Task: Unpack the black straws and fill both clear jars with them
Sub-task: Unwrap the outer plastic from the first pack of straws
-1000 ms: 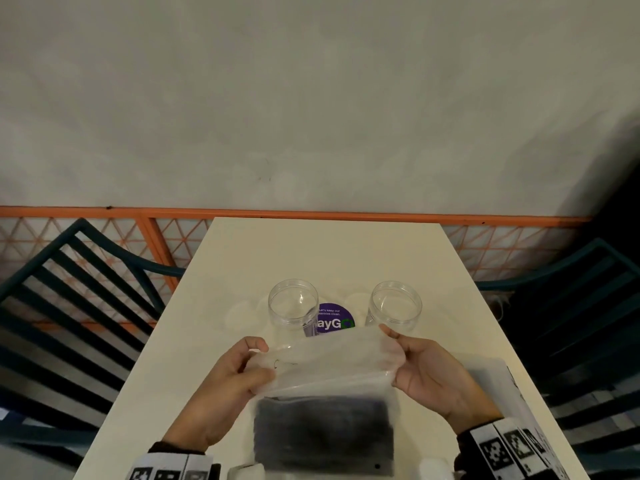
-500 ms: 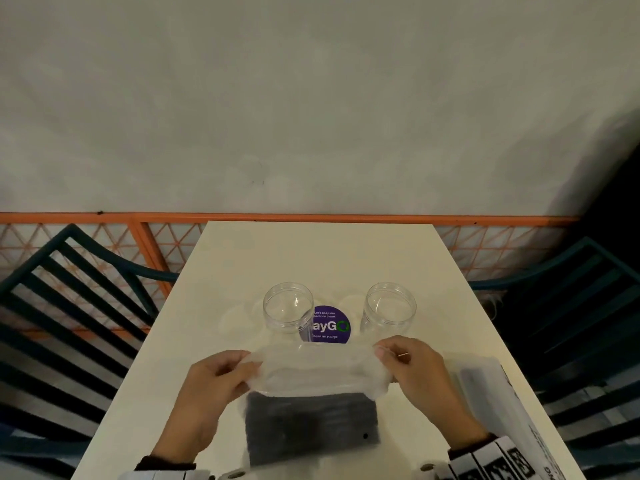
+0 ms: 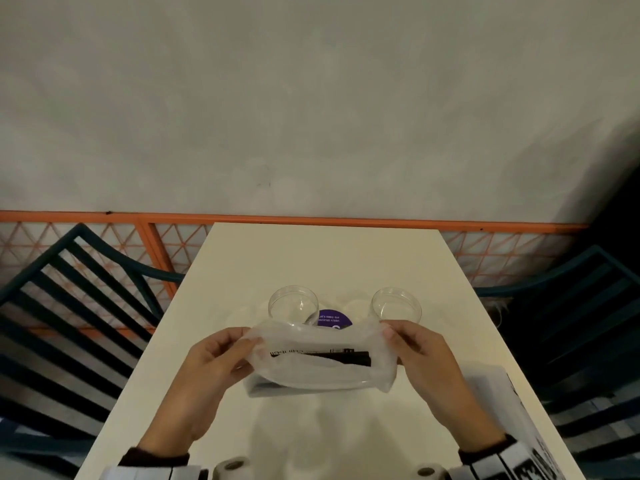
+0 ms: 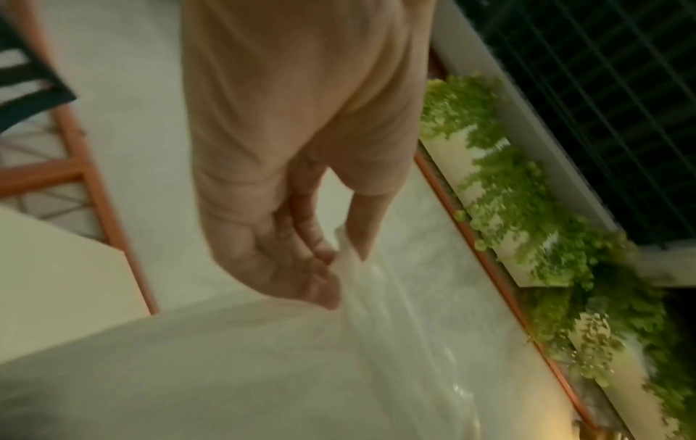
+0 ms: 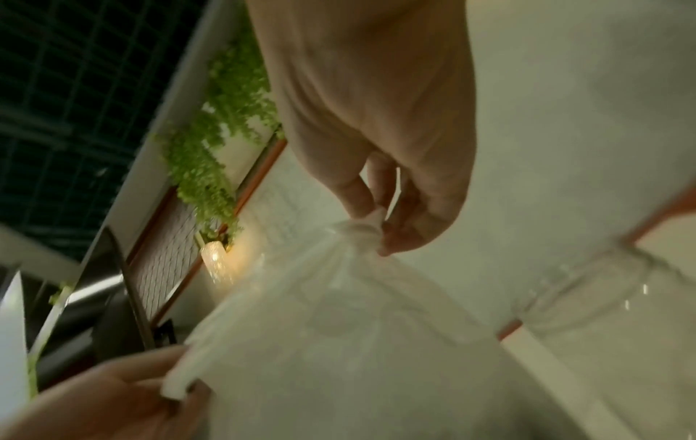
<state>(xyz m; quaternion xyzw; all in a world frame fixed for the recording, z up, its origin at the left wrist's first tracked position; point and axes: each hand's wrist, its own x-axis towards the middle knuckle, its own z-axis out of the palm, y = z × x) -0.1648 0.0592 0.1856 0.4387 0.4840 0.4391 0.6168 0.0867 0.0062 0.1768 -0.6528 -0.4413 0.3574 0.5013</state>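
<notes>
The round purple sticker (image 3: 333, 319) on the table (image 3: 322, 258) carried small white print that read roughly "Let's keep our" over a second line too small to make out. The clear plastic bag (image 3: 322, 362) bore a line of dark, upside-down print that could not be read. No numbers were legible.

Head cam looks down at table (image 3: 322, 258); wrist cams close-up, sharing bag (image 3: 318, 358).

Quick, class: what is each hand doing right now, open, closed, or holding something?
Left hand: closed, pinching the left end of the plastic bag of black straws.
Right hand: closed, pinching the bag's right end.
</notes>
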